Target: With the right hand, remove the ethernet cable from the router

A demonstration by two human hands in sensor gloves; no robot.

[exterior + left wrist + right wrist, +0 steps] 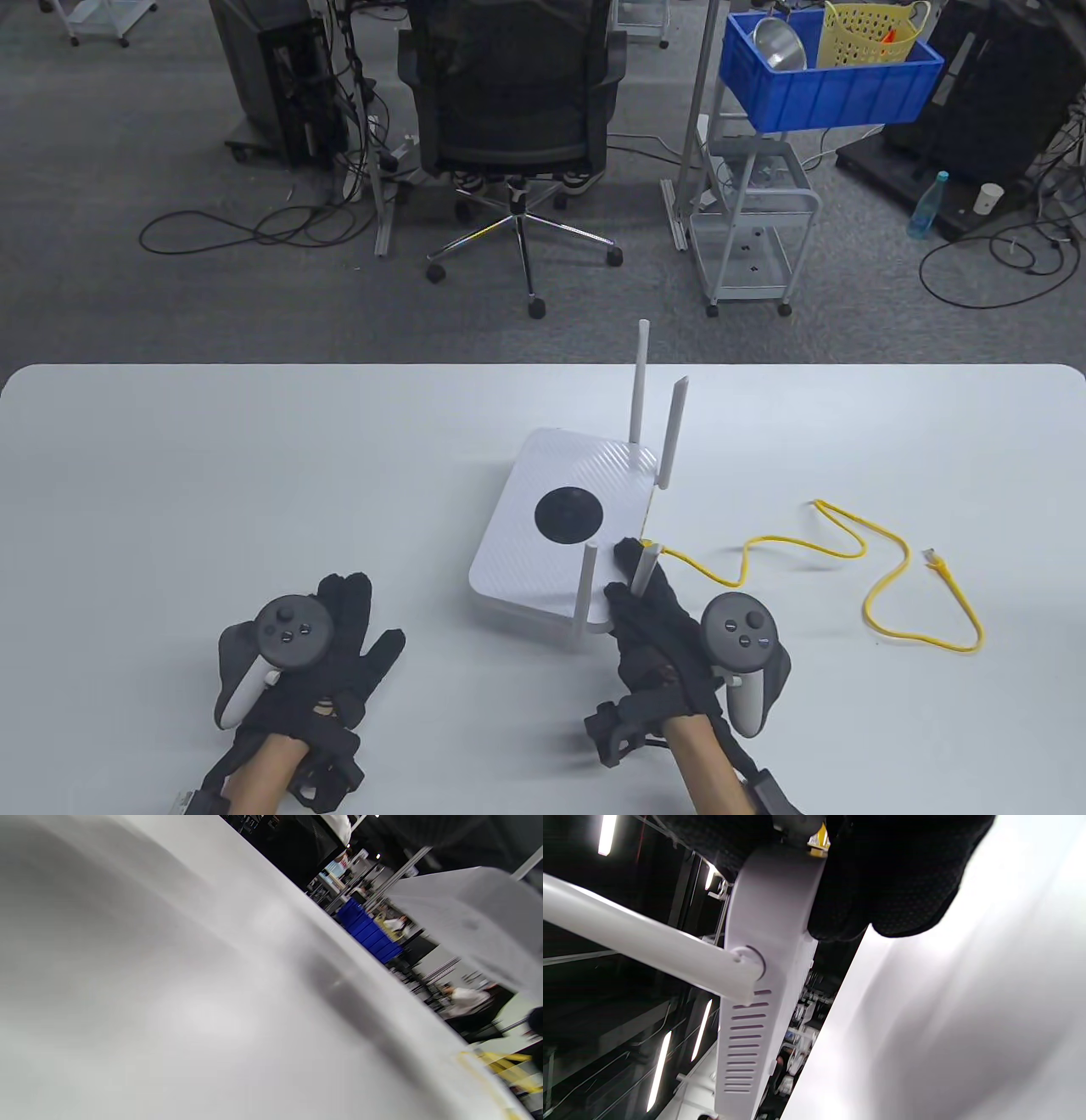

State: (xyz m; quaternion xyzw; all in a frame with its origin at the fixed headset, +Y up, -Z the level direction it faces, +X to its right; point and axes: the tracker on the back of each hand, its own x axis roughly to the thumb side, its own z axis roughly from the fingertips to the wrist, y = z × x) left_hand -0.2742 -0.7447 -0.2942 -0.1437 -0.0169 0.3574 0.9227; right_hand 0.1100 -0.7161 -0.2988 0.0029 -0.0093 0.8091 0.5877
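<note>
The left hand (314, 645) lies flat on the white table (212, 475) at the near left, fingers spread and holding nothing, well apart from everything else. Toward the middle sits the white router (564, 531), four thin antennas standing up at its corners. The right hand (657, 632) reaches in at the router's near right corner, fingers (882, 878) curled against the casing right where a bit of yellow plug shows; whether they already pinch the plug I cannot tell, as the glove hides the contact. The yellow ethernet cable (848, 543) leaves the router's right side beside those fingertips and loops loosely across the table to the right, its free end (935, 560) lying by itself. The cable looks light and limp, so tugging on the cord would likely only straighten its loops; the stiff plug at the port is the place to take hold, probably with its latch squeezed. The router also looks light and may slide or lift with the pull. The near right antenna (642, 570) stands just at the fingers and crowds the approach. Beyond the far edge of the table stand an office chair (513, 102) and a blue bin (831, 81), well clear of the work.
</note>
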